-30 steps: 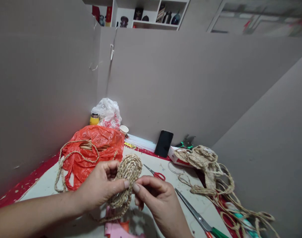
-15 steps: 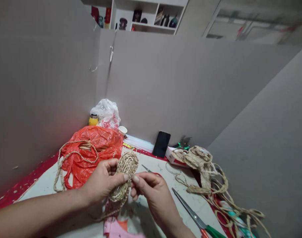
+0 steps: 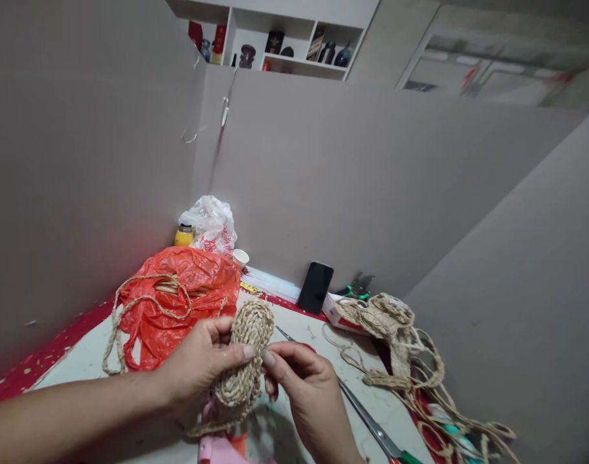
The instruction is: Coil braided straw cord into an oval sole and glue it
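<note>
An oval coil of braided straw cord (image 3: pixel 249 328) is held upright over the table, with a loose tail of cord hanging below it. My left hand (image 3: pixel 202 354) grips the coil from the left, thumb across its front and fingers behind. At the coil's right edge my right hand (image 3: pixel 301 380) is closed in a pinch between thumb and forefinger; what lies between the fingertips is too small to make out. A pink object (image 3: pixel 224 449) is beneath the coil.
A red plastic bag (image 3: pixel 154 328) with cord on it lies left. Long scissors (image 3: pixel 372 422) lie right, beside a tangle of braided cord (image 3: pixel 395 348). A black phone (image 3: pixel 315 287), paper cup (image 3: pixel 240 258) and green-handled pliers (image 3: pixel 357 287) stand along the back partition.
The view has tilted slightly, so the surroundings sit a little lower. Both hands stay at the coil, and my right fingertips are slightly farther right along its edge.
</note>
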The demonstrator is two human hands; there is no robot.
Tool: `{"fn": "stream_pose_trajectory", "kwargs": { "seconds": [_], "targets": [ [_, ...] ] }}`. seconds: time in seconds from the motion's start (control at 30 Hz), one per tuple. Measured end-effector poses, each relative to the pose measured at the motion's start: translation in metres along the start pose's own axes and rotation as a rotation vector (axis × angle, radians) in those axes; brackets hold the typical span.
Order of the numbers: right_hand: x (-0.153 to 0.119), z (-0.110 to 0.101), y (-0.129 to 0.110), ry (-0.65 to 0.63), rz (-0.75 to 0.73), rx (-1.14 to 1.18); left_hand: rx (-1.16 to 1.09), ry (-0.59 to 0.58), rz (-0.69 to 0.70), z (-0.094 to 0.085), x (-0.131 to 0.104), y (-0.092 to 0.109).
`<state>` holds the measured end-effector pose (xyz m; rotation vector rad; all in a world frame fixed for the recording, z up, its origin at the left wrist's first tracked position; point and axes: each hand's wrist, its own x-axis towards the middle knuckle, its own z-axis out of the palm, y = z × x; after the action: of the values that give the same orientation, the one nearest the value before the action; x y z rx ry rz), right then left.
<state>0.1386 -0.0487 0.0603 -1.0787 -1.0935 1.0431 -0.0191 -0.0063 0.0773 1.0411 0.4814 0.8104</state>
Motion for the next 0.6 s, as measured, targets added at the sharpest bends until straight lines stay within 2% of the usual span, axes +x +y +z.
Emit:
{"fn": "stream_pose_trajectory", "kwargs": {
  "seconds": [0.23,0.53,0.6],
  "targets": [
    [0.0018,-0.0014,0.0029,0.005,0.027,-0.023,0.044,0.014,-0.003,-0.0071,0.0007,-0.0096],
    [-0.0056,0.0028,0.0025,0.047,0.077,-0.021,-0.002,0.044,-0.037,-0.0038,0.0013,-0.0098],
    [-0.0028,0.0006,0.0034,0.023,0.079,0.000,-0.032,0.047,-0.049,-0.0030,0.0029,-0.0108]
  ]
}}
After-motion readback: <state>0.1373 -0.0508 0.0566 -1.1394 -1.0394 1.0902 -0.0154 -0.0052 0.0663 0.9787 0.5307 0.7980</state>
